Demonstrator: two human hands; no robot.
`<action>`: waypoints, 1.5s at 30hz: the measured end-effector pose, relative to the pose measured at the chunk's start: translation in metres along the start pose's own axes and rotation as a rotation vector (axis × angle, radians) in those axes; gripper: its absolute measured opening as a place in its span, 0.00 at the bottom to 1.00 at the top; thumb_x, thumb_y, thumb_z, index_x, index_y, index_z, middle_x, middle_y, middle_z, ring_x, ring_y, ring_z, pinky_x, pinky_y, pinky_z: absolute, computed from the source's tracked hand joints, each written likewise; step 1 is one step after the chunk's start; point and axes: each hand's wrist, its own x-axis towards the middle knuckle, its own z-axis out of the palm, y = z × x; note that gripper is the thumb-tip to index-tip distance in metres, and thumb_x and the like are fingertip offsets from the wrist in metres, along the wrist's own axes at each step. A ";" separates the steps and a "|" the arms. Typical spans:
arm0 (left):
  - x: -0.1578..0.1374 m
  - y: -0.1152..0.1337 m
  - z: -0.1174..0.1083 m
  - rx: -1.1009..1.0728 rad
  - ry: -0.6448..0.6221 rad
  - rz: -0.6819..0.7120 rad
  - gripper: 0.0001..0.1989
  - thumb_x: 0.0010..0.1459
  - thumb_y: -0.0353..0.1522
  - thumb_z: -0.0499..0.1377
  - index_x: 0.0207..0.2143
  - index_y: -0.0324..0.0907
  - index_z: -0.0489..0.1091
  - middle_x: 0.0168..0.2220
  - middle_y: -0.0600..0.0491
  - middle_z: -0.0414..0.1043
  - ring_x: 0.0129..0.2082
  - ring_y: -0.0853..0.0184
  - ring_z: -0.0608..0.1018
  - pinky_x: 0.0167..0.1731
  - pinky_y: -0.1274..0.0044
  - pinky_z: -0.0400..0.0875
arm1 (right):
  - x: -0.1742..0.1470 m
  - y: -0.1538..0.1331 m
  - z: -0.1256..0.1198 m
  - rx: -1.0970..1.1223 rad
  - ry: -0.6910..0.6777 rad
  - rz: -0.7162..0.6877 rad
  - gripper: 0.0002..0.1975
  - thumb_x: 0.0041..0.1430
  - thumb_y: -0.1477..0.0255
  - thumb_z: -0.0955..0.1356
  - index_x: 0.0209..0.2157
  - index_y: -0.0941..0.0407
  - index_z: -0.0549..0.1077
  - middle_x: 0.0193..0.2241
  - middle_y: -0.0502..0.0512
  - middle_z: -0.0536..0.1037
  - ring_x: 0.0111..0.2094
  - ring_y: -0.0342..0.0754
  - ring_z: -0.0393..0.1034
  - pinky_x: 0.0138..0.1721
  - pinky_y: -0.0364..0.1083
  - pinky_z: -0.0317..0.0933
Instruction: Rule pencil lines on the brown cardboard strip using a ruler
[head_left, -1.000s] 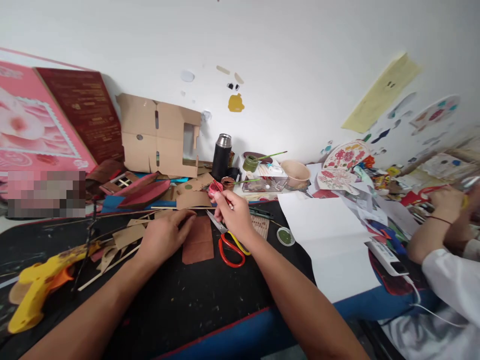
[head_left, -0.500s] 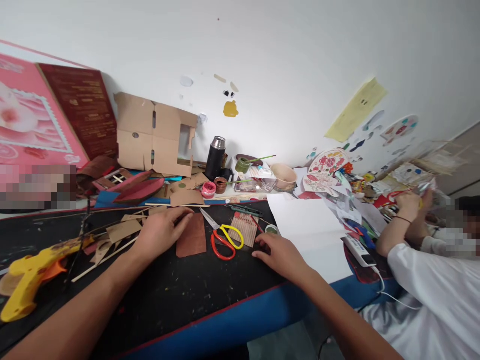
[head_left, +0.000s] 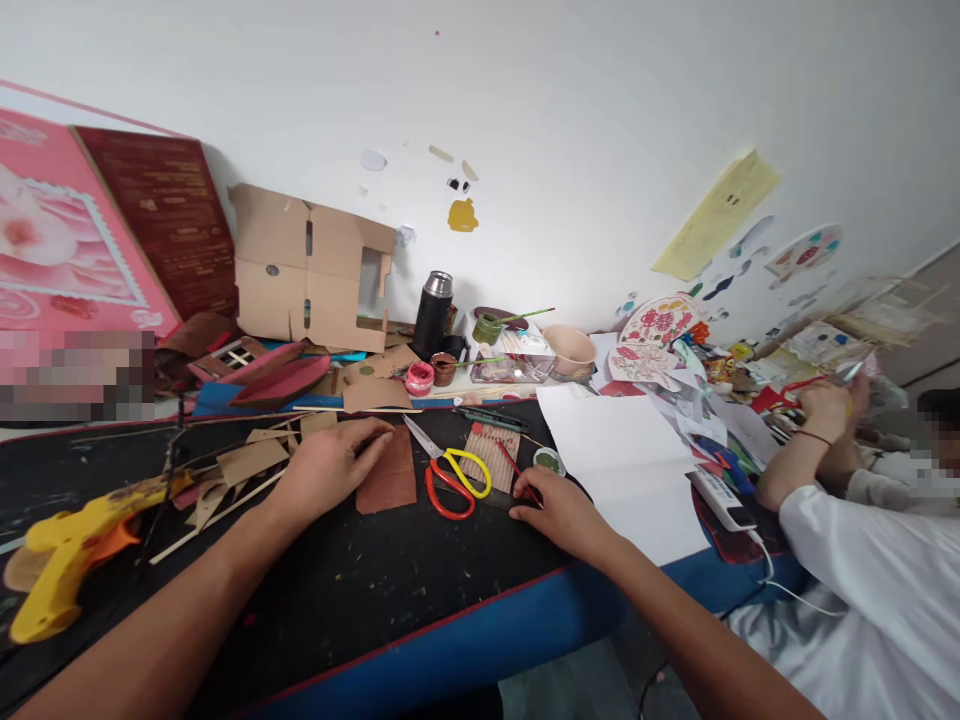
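Observation:
My left hand [head_left: 330, 465] lies on the black mat with its fingers loosely stretched, over the upper left part of a brown rectangular piece [head_left: 386, 475]. Its thumb and fingertips are apart. My right hand [head_left: 559, 510] has its thumb and fingers closed around the lower end of a thin red stick [head_left: 510, 458]. That stick slants across a ribbed panel of light wooden strips [head_left: 487, 445] with a red corner. Between my hands lie scissors [head_left: 457, 483] with one red and one yellow handle loop. A small round container of green paint [head_left: 549, 460] stands just behind my right hand.
A yellow glue gun [head_left: 75, 555] and cardboard scraps [head_left: 251, 460] lie at left. Behind are a black flask [head_left: 433, 318], paint jars [head_left: 420, 377] and a bowl [head_left: 570, 352]. White paper [head_left: 622, 460] and a power strip [head_left: 721, 500] lie right, beside another person's arm [head_left: 795, 460].
My right fingers have closed on the thin red stick, and it has shifted slightly towards me. My left hand stays by the brown piece. The view has moved slightly.

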 end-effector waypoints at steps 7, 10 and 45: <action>0.000 -0.007 0.003 0.013 -0.006 0.027 0.26 0.73 0.49 0.49 0.48 0.47 0.83 0.49 0.46 0.88 0.47 0.53 0.88 0.48 0.68 0.80 | -0.018 -0.001 -0.001 0.099 -0.071 -0.017 0.10 0.59 0.74 0.80 0.35 0.52 0.78 0.37 0.50 0.80 0.38 0.51 0.74 0.40 0.46 0.61; -0.002 -0.004 0.003 0.022 -0.020 0.098 0.25 0.75 0.47 0.48 0.49 0.46 0.82 0.50 0.44 0.87 0.49 0.52 0.87 0.51 0.66 0.80 | -0.029 0.000 -0.003 0.151 -0.094 0.001 0.10 0.59 0.75 0.79 0.33 0.52 0.76 0.33 0.48 0.79 0.35 0.49 0.72 0.38 0.46 0.59; 0.030 0.115 0.089 -0.358 -0.494 0.256 0.18 0.74 0.45 0.60 0.50 0.41 0.79 0.46 0.44 0.83 0.47 0.56 0.83 0.49 0.66 0.78 | -0.084 0.050 -0.066 1.036 0.302 0.184 0.31 0.50 0.48 0.84 0.32 0.52 0.66 0.25 0.40 0.62 0.22 0.38 0.46 0.23 0.42 0.41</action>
